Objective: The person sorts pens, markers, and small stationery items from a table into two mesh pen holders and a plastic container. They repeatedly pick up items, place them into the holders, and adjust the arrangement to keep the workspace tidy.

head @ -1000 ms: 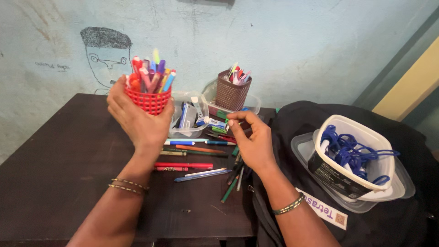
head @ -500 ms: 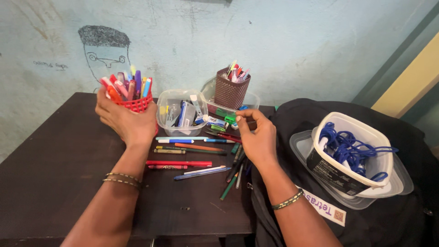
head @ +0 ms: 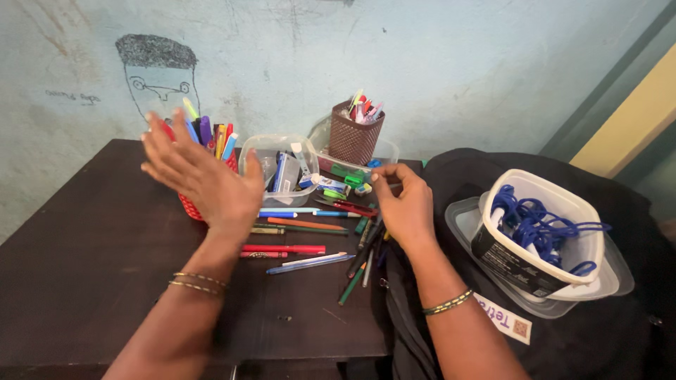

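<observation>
With the left hand spread flat and empty just beside it, the crammed red basket could be toppled, while the right hand, fingertips pinched over loose pens, could scatter them off the desk.

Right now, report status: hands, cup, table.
Left hand open beside red pen cup. Right hand fingers curled over loose pens. Cup stands on table.

Left hand open before red pen basket, right hand among scattered pens on dark table
</observation>
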